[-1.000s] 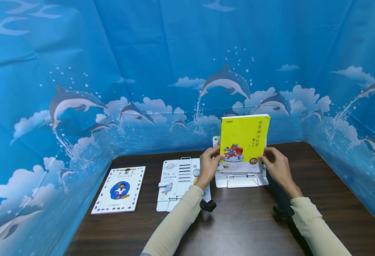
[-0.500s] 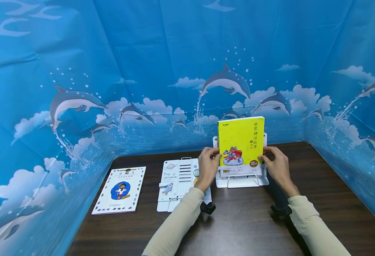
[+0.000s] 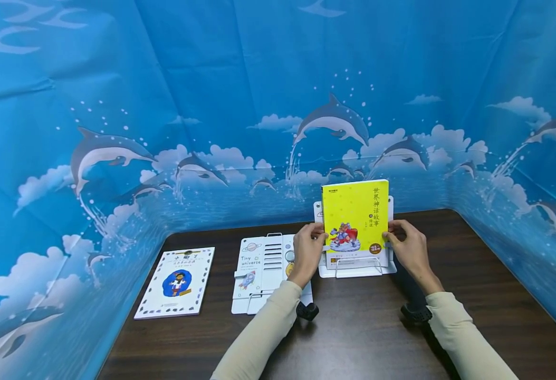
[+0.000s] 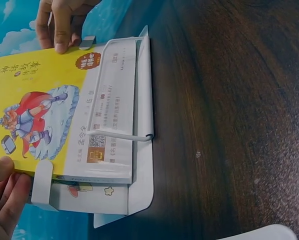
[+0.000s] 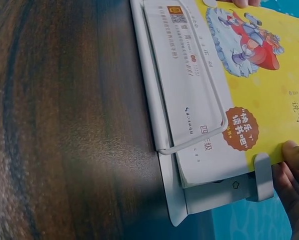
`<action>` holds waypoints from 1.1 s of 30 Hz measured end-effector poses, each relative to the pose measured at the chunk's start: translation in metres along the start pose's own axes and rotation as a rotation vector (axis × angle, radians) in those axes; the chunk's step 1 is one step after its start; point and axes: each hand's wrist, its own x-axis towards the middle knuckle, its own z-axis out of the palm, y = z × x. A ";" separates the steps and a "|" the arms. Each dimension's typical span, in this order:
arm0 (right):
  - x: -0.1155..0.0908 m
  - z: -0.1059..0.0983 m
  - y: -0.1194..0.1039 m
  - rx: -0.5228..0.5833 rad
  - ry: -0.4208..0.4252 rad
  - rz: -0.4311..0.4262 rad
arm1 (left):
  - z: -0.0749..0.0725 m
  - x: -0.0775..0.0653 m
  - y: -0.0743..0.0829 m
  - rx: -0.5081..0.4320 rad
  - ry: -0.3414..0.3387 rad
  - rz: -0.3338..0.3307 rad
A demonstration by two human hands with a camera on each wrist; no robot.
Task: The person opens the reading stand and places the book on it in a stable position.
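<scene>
A yellow book (image 3: pixel 354 216) with a white lower band stands leaning back on a white book stand (image 3: pixel 349 272). My left hand (image 3: pixel 309 253) pinches its left edge between thumb and fingers. On the opposite edge, my right hand (image 3: pixel 410 252) pinches the book the same way. The stand's wire holder (image 4: pixel 120 135) passes in front of the book's lower part, as both wrist views show. Small side clips, one being the left clip (image 4: pixel 42 184) and the other the right clip (image 5: pixel 262 176), sit at the book's side edges close to the fingers.
Left of the upright stand, a second white stand (image 3: pixel 249 264) printed "Tiny universe" lies flat, partly hidden by the left forearm. Farther left lies a white book (image 3: pixel 175 282) with a blue round picture. A dolphin-print curtain (image 3: pixel 240 132) encloses the dark wooden table (image 3: pixel 354 332).
The yellow book has moved down and slightly left, held by both hands. Its bottom now sits behind the wire holder instead of above it.
</scene>
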 end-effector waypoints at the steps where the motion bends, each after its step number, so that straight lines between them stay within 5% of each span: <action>1: 0.000 0.000 0.000 -0.002 0.001 0.000 | 0.000 0.000 0.000 0.003 0.000 0.001; 33: 0.002 -0.003 0.005 -0.005 -0.040 0.018 | 0.007 -0.003 0.000 -0.056 0.050 -0.029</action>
